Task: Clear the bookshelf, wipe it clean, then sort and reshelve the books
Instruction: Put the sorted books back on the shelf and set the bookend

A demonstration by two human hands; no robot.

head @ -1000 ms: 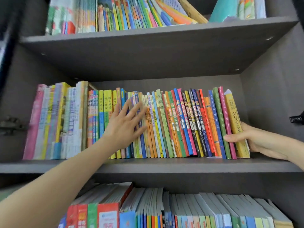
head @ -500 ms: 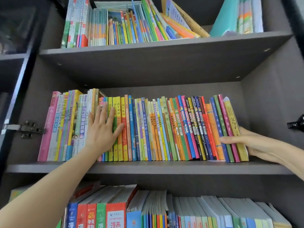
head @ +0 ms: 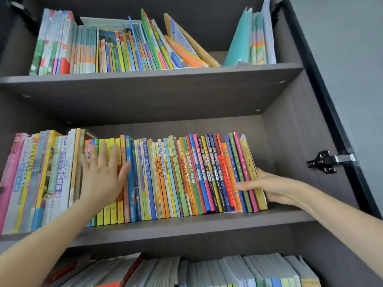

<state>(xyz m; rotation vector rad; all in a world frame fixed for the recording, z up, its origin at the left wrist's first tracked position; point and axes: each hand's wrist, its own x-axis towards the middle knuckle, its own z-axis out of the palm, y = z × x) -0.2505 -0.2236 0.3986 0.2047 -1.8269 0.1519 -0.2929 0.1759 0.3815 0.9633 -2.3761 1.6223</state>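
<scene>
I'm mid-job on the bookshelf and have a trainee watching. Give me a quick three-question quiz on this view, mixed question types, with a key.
1. True or false: the left hand lies flat, fingers straight, against the spines of the middle-shelf row.
2. Where is the right hand?
A. At the row's right end, thumb across the spines and the other fingers behind the last book
B. Up among the leaning books on the shelf above
C. On the black door hinge
3. Fill in: the teal folder stands on the ____ shelf.

Key: 1 true; 2 A; 3 top.
</scene>
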